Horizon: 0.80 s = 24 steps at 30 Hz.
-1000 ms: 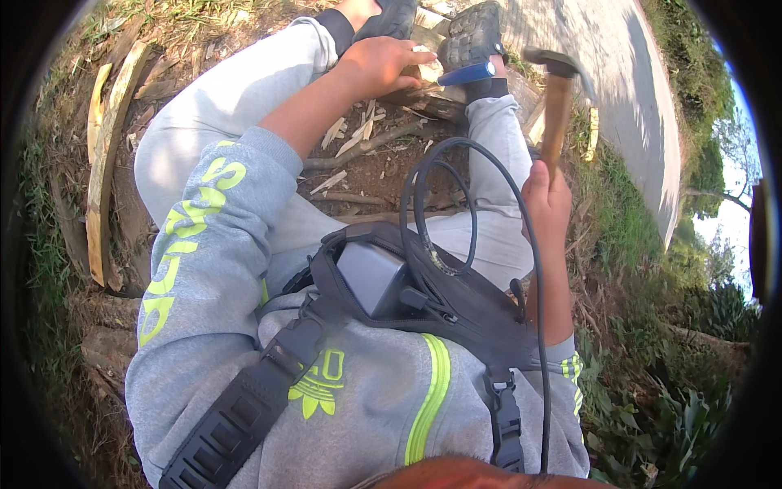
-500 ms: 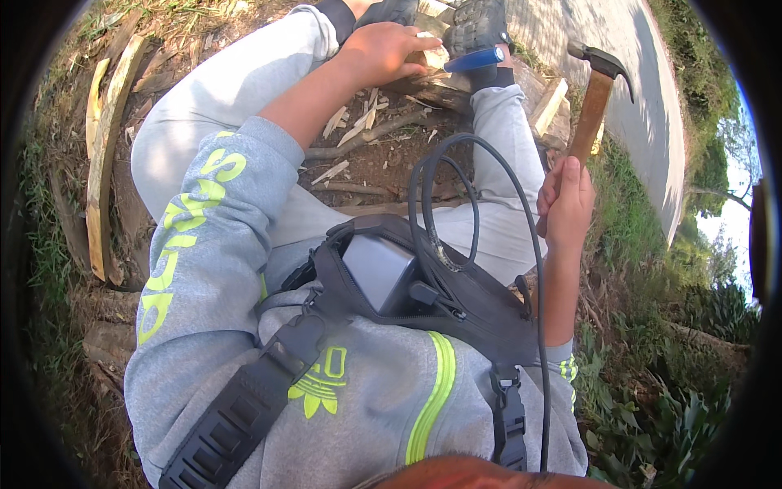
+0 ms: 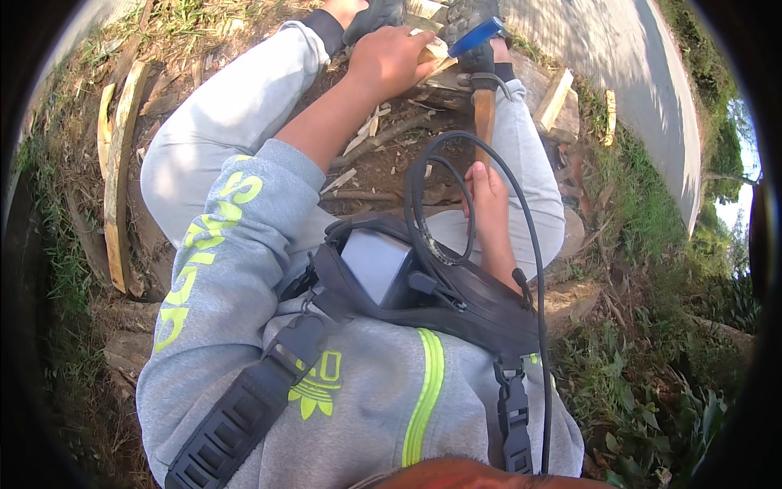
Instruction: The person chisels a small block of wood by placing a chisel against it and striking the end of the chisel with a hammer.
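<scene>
My left hand is closed around a pale split piece of wood between my feet. A blue-handled tool meets that wood, its handle slanting up to the right; its working end is hidden, so its kind is unclear. My right hand grips the lower wooden handle of a claw hammer. The hammer's metal head is low, beside my right ankle and just below the blue handle. Whether it touches the tool cannot be made out.
Long split wood strips lie at the left. A pale wood block rests on a log at the right. Chips and sticks cover the soil between my legs. A black cable loops from my chest bag. A paved path runs beyond.
My right hand has swung the hammer from raised at the right down and left toward the blue-handled tool. The blue handle now tilts more steeply upward. My left hand stays at the wood.
</scene>
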Available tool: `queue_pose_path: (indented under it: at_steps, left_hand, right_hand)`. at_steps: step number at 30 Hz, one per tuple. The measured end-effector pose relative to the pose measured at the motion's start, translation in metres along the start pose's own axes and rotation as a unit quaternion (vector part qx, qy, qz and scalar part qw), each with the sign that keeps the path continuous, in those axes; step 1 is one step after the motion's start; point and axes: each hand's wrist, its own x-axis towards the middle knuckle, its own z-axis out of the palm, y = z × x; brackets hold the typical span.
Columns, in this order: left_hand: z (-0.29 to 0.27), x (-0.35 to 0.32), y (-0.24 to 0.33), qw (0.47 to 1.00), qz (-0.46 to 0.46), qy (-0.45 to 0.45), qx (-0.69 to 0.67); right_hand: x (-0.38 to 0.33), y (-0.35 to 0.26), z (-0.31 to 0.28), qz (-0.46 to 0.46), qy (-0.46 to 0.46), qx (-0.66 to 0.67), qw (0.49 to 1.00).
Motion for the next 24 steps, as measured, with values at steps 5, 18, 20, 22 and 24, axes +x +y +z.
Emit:
queue_pose_path:
  at_steps: [5,18,20,22,24]
  left_hand:
    - [-0.012,-0.005,0.016,0.998,-0.047,-0.029,-0.014]
    - [-0.010,-0.008,0.041,0.984,-0.112,-0.044,-0.134]
    - [-0.006,-0.002,0.043,0.980,-0.107,-0.030,-0.166]
    - [-0.003,-0.005,0.038,0.973,-0.124,-0.020,-0.194]
    - [-0.005,-0.006,0.033,0.970,-0.150,-0.022,-0.193]
  right_hand:
    - [0.026,-0.024,-0.033,-0.060,0.041,0.000,0.997]
    - [0.208,-0.036,-0.141,-0.082,0.179,-0.409,0.891]
    - [0.211,-0.011,-0.138,-0.118,0.199,-0.344,0.910]
    - [0.205,-0.013,-0.120,-0.117,0.183,-0.357,0.909]
    - [0.206,-0.025,-0.111,-0.143,0.169,-0.387,0.895]
